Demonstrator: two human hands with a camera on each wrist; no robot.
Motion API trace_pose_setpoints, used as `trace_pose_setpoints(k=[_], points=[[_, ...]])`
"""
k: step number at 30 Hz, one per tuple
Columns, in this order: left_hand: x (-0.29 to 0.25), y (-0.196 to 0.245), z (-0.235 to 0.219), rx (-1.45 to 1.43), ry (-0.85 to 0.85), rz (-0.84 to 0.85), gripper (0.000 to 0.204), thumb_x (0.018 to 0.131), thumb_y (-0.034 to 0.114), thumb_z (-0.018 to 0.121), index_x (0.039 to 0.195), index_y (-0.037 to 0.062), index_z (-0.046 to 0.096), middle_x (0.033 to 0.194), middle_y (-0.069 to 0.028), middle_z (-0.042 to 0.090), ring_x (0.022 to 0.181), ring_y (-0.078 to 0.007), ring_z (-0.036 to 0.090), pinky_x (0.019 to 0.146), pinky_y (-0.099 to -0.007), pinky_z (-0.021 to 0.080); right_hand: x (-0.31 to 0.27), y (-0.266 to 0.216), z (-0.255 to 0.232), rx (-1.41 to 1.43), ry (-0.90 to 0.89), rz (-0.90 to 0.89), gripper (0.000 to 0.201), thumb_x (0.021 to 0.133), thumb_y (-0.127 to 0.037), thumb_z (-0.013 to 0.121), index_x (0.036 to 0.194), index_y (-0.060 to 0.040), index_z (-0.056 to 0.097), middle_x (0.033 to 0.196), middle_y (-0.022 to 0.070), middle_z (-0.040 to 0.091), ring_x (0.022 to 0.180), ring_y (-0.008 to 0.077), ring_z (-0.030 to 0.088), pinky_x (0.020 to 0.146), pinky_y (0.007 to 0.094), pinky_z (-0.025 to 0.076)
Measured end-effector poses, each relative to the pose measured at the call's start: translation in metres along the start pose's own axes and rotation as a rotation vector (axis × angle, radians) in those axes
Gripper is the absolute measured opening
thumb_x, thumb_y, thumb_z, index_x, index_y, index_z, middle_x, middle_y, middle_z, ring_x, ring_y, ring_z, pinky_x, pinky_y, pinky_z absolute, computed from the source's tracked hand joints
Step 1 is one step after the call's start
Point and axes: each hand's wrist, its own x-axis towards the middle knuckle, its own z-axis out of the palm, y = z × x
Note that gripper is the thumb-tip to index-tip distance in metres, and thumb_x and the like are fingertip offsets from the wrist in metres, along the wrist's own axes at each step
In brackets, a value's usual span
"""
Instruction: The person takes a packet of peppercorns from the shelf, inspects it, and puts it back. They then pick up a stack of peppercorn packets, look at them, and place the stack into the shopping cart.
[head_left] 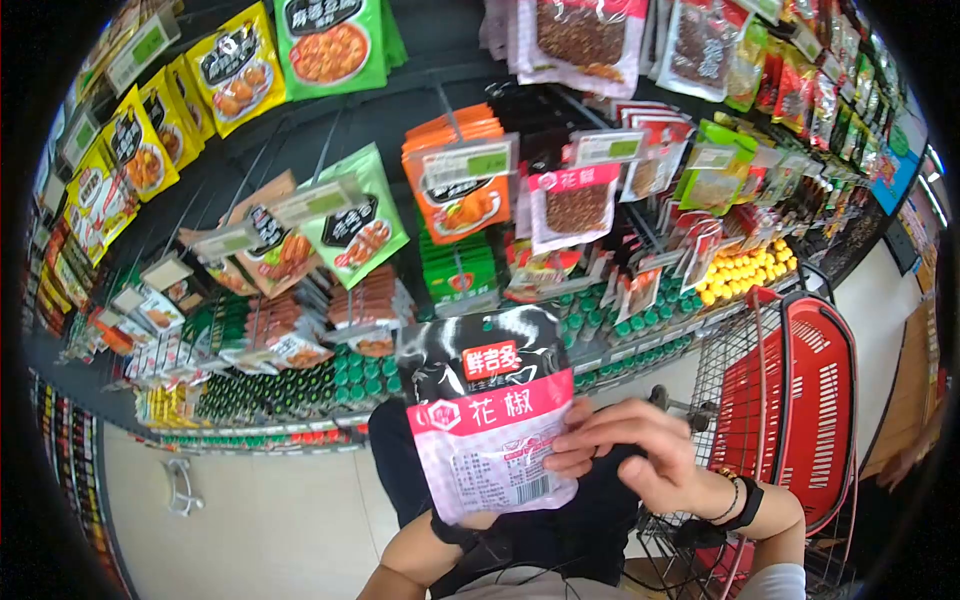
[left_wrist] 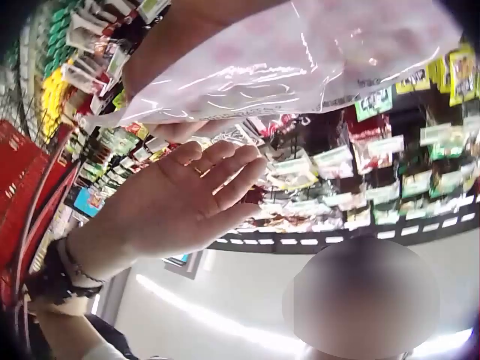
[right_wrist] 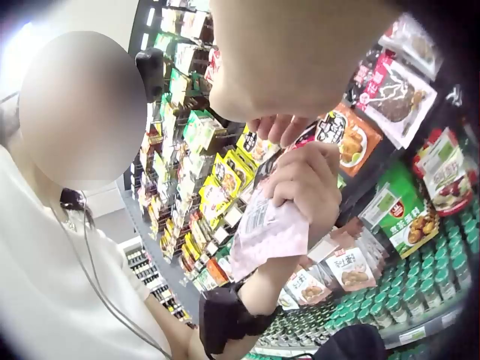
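Note:
A packet of Sichuan peppercorns (head_left: pixel 490 420), black on top with a pink band and pale pink below, faces the head camera with its printed text and barcode showing. My left hand (right_wrist: pixel 304 187) grips it, fingers curled over the packet's edge in the right wrist view; from the head most of that hand is hidden behind the packet. Beside the packet's right edge is my right hand (head_left: pixel 655 455), its fingers loosely extended toward the edge. In the left wrist view the right hand (left_wrist: pixel 187 199) shows an open palm with nothing in it, below the packet.
Shelf racks ahead carry hanging seasoning packets, including a similar pink packet (head_left: pixel 573 205) and orange packets (head_left: pixel 458 195). Green-capped jars (head_left: pixel 360 375) line the lower shelf. To my right stands a wire cart (head_left: pixel 735 345) with a red basket (head_left: pixel 815 400). A small white stand (head_left: pixel 182 488) is on the floor.

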Motion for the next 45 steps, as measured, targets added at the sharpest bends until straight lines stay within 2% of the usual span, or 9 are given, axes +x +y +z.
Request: trace_pose_setpoints(k=[7, 14, 21, 28, 33, 34, 36, 39, 45], points=[[-0.006, -0.002, -0.014, -0.175, -0.229, -0.182, 0.022, 0.097, 0.027, 0.032, 0.088, 0.0077, 0.037, 0.065, 0.0009, 0.039, 0.05, -0.0089, 0.04, 0.052, -0.0217, 0.033, 0.014, 0.008, 0.023, -0.001, 0.284, 0.104, 0.013, 0.088, -0.005, 0.051, 0.094, 0.0032, 0.059, 0.092, 0.0146, 0.061, 0.082, 0.0214, 0.06, 0.075, 0.0316, 0.047], [-0.017, 0.005, -0.014, -0.351, -0.137, -0.008, 0.017, 0.093, 0.022, 0.038, 0.086, 0.0069, 0.037, 0.07, -0.0006, 0.037, 0.056, -0.0115, 0.04, 0.059, -0.023, 0.034, 0.017, 0.014, 0.047, 0.2, 0.606, 0.206, 0.011, 0.085, -0.003, 0.056, 0.094, 0.003, 0.058, 0.095, 0.0131, 0.058, 0.088, 0.0187, 0.055, 0.076, 0.0282, 0.044], [-0.039, 0.018, 0.005, -0.513, 0.011, 0.3, 0.012, 0.09, 0.016, 0.035, 0.083, 0.0063, 0.035, 0.076, -0.0045, 0.035, 0.07, -0.0149, 0.04, 0.067, -0.0259, 0.036, 0.007, 0.03, 0.064, -0.264, 0.007, 0.072, 0.044, 0.062, -0.019, 0.079, 0.1, -0.0053, 0.061, 0.108, 0.0096, 0.058, 0.106, 0.0294, 0.049, 0.092, 0.0404, 0.036], [-0.037, 0.013, -0.014, -0.677, 0.15, 0.42, 0.012, 0.091, 0.016, 0.034, 0.087, 0.0048, 0.034, 0.081, -0.0059, 0.036, 0.074, -0.0172, 0.041, 0.07, -0.0264, 0.038, -0.005, 0.035, 0.084, -0.429, 0.015, 0.018, 0.047, 0.057, -0.007, 0.075, 0.101, -0.0076, 0.059, 0.116, 0.0101, 0.053, 0.117, 0.0334, 0.04, 0.097, 0.0437, 0.033], [-0.044, 0.009, -0.091, -0.004, 0.242, 0.556, 0.025, 0.093, 0.032, 0.04, 0.092, 0.0066, 0.041, 0.082, -0.0066, 0.045, 0.074, -0.0181, 0.045, 0.075, -0.0284, 0.041, -0.013, 0.04, 0.096, -0.505, 0.125, -0.014, 0.038, 0.062, 0.0, 0.069, 0.098, -0.0055, 0.059, 0.11, 0.012, 0.056, 0.103, 0.0327, 0.052, 0.091, 0.0414, 0.04], [-0.038, 0.004, -0.046, 0.292, 0.832, 0.647, 0.03, 0.093, 0.038, 0.043, 0.098, 0.0087, 0.046, 0.089, -0.0078, 0.053, 0.083, -0.0202, 0.052, 0.076, -0.0314, 0.043, -0.017, 0.045, 0.095, -0.329, 0.301, 0.118, 0.035, 0.067, 0.001, 0.067, 0.1, -0.0045, 0.058, 0.108, 0.0127, 0.056, 0.1, 0.0295, 0.054, 0.088, 0.0385, 0.041], [-0.033, 0.006, -0.029, 0.37, 0.805, 0.872, 0.032, 0.095, 0.035, 0.044, 0.111, 0.0072, 0.047, 0.104, -0.0067, 0.056, 0.097, -0.0199, 0.055, 0.082, -0.0347, 0.045, -0.028, 0.063, 0.093, 0.126, 0.623, 0.314, 0.024, 0.082, 0.004, 0.057, 0.105, -0.0014, 0.054, 0.108, 0.0124, 0.057, 0.097, 0.0197, 0.056, 0.082, 0.03, 0.045], [-0.033, 0.004, -0.012, 0.743, 0.855, 1.015, 0.029, 0.091, 0.019, 0.054, 0.116, 0.0058, 0.046, 0.11, -0.0052, 0.056, 0.099, -0.0152, 0.055, 0.088, -0.0316, 0.044, -0.025, 0.058, 0.077, 0.71, 0.733, 0.534, 0.034, 0.086, 0.003, 0.054, 0.119, 0.001, 0.047, 0.115, 0.0089, 0.055, 0.099, 0.0161, 0.057, 0.084, 0.0297, 0.047], [-0.037, 0.012, 0.001, 0.886, 0.842, 1.092, 0.032, 0.089, 0.014, 0.056, 0.118, 0.005, 0.046, 0.113, -0.0068, 0.056, 0.102, -0.0162, 0.055, 0.087, -0.0324, 0.044, -0.026, 0.055, 0.077, 0.837, 0.666, 0.552, 0.036, 0.087, 0.001, 0.053, 0.122, 0.0031, 0.045, 0.116, 0.0119, 0.056, 0.102, 0.019, 0.058, 0.083, 0.0329, 0.052]])
